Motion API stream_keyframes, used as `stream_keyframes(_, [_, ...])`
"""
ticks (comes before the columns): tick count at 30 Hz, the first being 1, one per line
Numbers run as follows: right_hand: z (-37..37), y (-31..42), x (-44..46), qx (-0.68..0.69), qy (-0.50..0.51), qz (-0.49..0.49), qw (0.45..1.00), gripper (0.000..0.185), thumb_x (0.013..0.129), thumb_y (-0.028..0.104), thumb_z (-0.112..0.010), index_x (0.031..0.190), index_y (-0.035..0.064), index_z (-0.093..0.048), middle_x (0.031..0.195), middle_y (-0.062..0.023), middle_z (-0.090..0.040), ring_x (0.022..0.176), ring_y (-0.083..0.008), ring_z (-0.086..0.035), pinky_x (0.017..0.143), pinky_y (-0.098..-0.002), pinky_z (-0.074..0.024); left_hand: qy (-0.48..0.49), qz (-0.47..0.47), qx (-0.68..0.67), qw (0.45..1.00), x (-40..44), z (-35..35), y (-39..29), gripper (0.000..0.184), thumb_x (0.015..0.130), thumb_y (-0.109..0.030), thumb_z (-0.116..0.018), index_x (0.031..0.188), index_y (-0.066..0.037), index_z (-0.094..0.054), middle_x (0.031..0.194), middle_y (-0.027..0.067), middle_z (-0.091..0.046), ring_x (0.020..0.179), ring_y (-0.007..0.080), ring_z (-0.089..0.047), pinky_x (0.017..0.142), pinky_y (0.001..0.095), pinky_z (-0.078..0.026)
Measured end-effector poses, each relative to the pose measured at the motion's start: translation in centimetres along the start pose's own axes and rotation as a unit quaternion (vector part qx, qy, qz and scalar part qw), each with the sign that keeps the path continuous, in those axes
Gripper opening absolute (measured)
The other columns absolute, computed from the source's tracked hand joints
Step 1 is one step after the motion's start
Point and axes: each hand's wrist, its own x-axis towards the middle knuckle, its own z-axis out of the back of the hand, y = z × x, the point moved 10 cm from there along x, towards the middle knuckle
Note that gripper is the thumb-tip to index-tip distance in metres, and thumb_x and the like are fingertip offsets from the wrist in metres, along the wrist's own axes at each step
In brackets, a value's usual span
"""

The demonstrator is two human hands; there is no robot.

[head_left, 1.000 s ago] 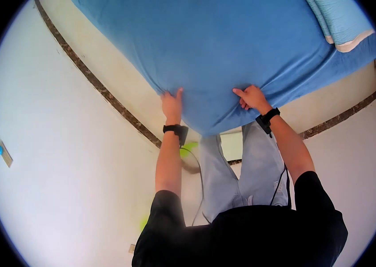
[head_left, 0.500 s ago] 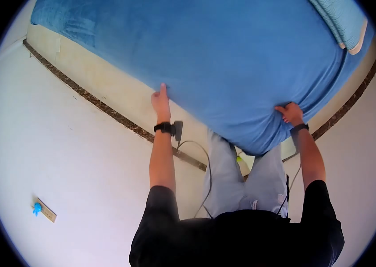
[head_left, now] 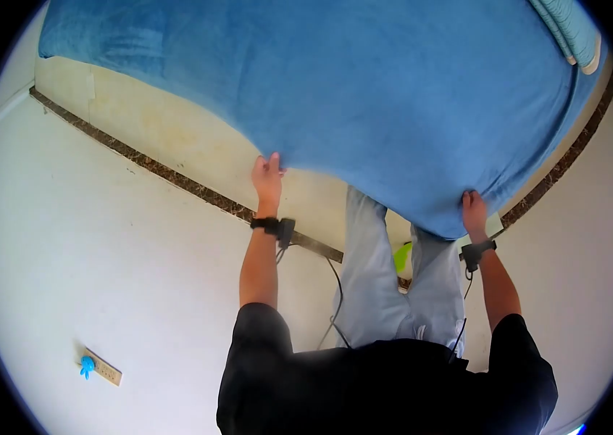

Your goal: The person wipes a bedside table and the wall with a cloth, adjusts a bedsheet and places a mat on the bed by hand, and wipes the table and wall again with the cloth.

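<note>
A large blue sheet point(head_left: 364, 94) spreads over the bed, its near edge hanging by my legs. My left hand point(head_left: 268, 177) pinches the sheet's edge at the left and draws it out into a point. On the right, my right hand point(head_left: 474, 212) grips the edge near the sheet's lower right corner, with its fingertips partly hidden against the cloth. Creases run up the sheet's right side. Both wrists carry black straps with small dark devices.
A folded light-blue quilt point(head_left: 567, 36) lies at the top right. The pale bed side point(head_left: 154, 123) shows below the sheet. Dark baseboard point(head_left: 154, 170) runs along the white wall point(head_left: 140, 275), which bears a socket strip point(head_left: 107, 370). Cables hang near my legs.
The view has turned, showing more of the bed's left side. My hands have moved farther apart. The sheet's left edge is pulled outward, and the folds by my right hand are smoother.
</note>
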Motion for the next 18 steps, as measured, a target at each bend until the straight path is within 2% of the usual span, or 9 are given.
stream_keyframes(1, [-0.3, -0.2, -0.1, -0.010, -0.032, -0.005, 0.999, 0.032, 0.092, 0.031, -0.057, 0.084, 0.0002, -0.058, 0.082, -0.0237, -0.064, 0.082, -0.0445, -0.061, 0.073, -0.0500, -0.0472, 0.012, 0.038, -0.009, 0.999, 0.4, -0.8, 0.5, 0.031, 0.094, -0.028, -0.066, 0.080, -0.006, -0.048, 0.071, 0.0043, -0.057, 0.063, 0.0143, -0.061, 0.062, 0.0310, -0.054])
stream_keyframes(3, [-1.4, -2.0, 0.5, 0.013, 0.032, -0.069, 0.997, 0.034, 0.092, 0.035, -0.058, 0.090, 0.0004, -0.058, 0.086, -0.0231, -0.064, 0.084, -0.0435, -0.061, 0.075, -0.0493, -0.0472, 0.040, 0.115, -0.026, 0.992, 1.5, -3.2, 1.5, 0.030, 0.095, -0.032, -0.064, 0.090, -0.005, -0.053, 0.085, 0.0068, -0.061, 0.074, 0.0170, -0.063, 0.066, 0.0341, -0.055])
stream_keyframes(4, [-1.4, -2.7, 0.6, 0.027, 0.059, -0.103, 0.993, 0.036, 0.092, 0.036, -0.058, 0.092, 0.0005, -0.058, 0.088, -0.0228, -0.064, 0.085, -0.0430, -0.061, 0.076, -0.0489, -0.0472, 0.018, 0.101, -0.036, 0.994, 2.3, -3.1, 1.2, 0.031, 0.095, -0.034, -0.063, 0.097, -0.004, -0.053, 0.092, 0.0078, -0.061, 0.082, 0.0188, -0.063, 0.069, 0.0355, -0.056])
stream_keyframes(7, [6.7, -1.4, -0.5, -0.026, -0.258, -0.036, 0.965, 0.043, 0.090, 0.042, -0.062, 0.089, -0.0009, -0.058, 0.083, -0.0203, -0.064, 0.082, -0.0401, -0.062, 0.075, -0.0476, -0.0473, -0.059, 0.059, -0.098, 0.992, 4.5, -0.7, 0.0, 0.044, 0.097, -0.039, -0.056, 0.119, -0.002, -0.051, 0.114, 0.0115, -0.058, 0.108, 0.0257, -0.059, 0.077, 0.0408, -0.056])
stream_keyframes(9, [9.8, -3.5, -1.0, -0.109, -0.422, -0.029, 0.899, 0.048, 0.088, 0.045, -0.065, 0.083, -0.0020, -0.058, 0.076, -0.0176, -0.062, 0.078, -0.0368, -0.062, 0.073, -0.0459, -0.0469, -0.071, 0.059, -0.130, 0.987, 5.6, -0.2, -2.0, 0.040, 0.097, -0.035, -0.056, 0.118, -0.001, -0.051, 0.112, 0.0121, -0.059, 0.108, 0.0266, -0.060, 0.077, 0.0403, -0.056])
stream_keyframes(11, [9.3, -9.4, 0.0, -0.055, -0.407, -0.095, 0.907, 0.050, 0.087, 0.046, -0.067, 0.076, -0.0025, -0.056, 0.069, -0.0145, -0.058, 0.072, -0.0323, -0.059, 0.069, -0.0437, -0.0456, -0.067, 0.070, -0.109, 0.989, 7.1, 0.5, -2.3, 0.035, 0.098, -0.031, -0.056, 0.116, -0.001, -0.051, 0.109, 0.0124, -0.061, 0.104, 0.0266, -0.062, 0.076, 0.0393, -0.056])
stream_keyframes(13, [5.2, -15.5, 1.8, 0.142, -0.207, -0.215, 0.944, 0.052, 0.087, 0.045, -0.068, 0.071, -0.0023, -0.053, 0.063, -0.0111, -0.052, 0.066, -0.0268, -0.054, 0.065, -0.0410, -0.0433, -0.047, 0.090, -0.045, 0.994, 9.0, 1.1, -1.1, 0.030, 0.098, -0.026, -0.057, 0.112, 0.000, -0.051, 0.104, 0.0126, -0.063, 0.097, 0.0257, -0.065, 0.073, 0.0378, -0.057])
stream_keyframes(16, [7.6, -14.8, 2.3, 0.114, -0.165, -0.166, 0.965, 0.053, 0.088, 0.043, -0.068, 0.069, -0.0013, -0.047, 0.061, -0.0063, -0.044, 0.061, -0.0188, -0.042, 0.060, -0.0368, -0.0382, 0.026, -0.033, 0.165, 0.985, 9.4, 1.6, -3.1, 0.019, 0.098, -0.019, -0.056, 0.102, -0.001, -0.049, 0.092, 0.0112, -0.064, 0.080, 0.0231, -0.069, 0.065, 0.0350, -0.058])
stream_keyframes(18, [7.1, -17.4, 1.6, 0.164, -0.173, -0.172, 0.956, 0.052, 0.089, 0.040, -0.068, 0.068, -0.0002, -0.042, 0.062, -0.0045, -0.039, 0.062, -0.0147, -0.035, 0.057, -0.0345, -0.0347, -0.033, -0.029, 0.192, 0.981, 9.4, 5.0, -3.3, 0.016, 0.098, -0.016, -0.055, 0.097, -0.002, -0.047, 0.091, 0.0116, -0.063, 0.072, 0.0231, -0.069, 0.058, 0.0346, -0.057])
